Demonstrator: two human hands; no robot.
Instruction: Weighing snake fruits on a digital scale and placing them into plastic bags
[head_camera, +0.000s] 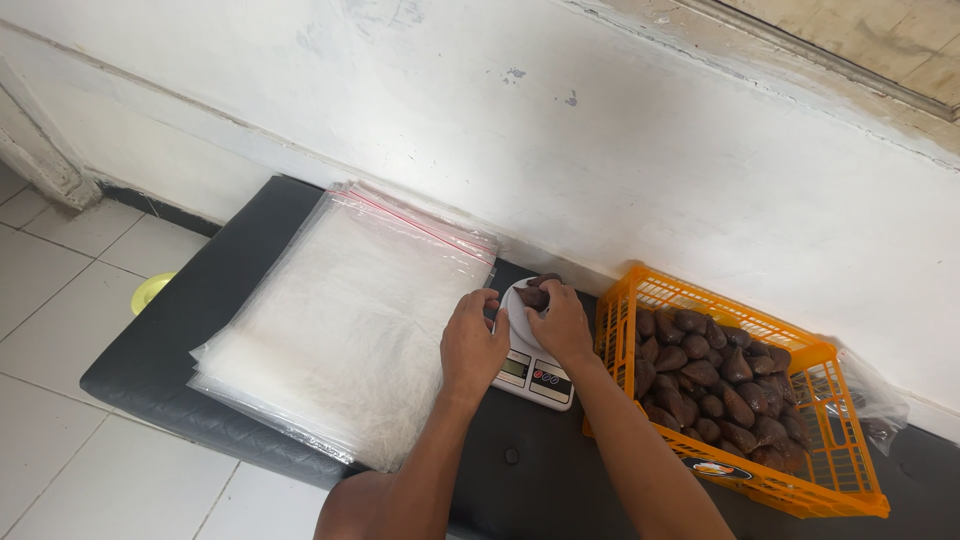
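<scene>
A stack of clear zip bags (340, 330) (red seal strips along the far edge) lies on the black bench (150, 350). The white scale's small grey screen (515, 368) sits just right of them.

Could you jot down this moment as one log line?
left hand: on white kitchen scale | right hand: holding brown scaly fruit over scale | beside: orange plastic crate of fruit, clear zip bags

In front of me is a black padded bench (150, 350) standing on a white tiled floor (60, 300) against the wall. On it lie a stack of clear zip bags (340, 320), a small white kitchen scale (530, 375) just beside them, and an orange plastic crate (830, 480) of brown scaly fruit (715, 385).
</scene>
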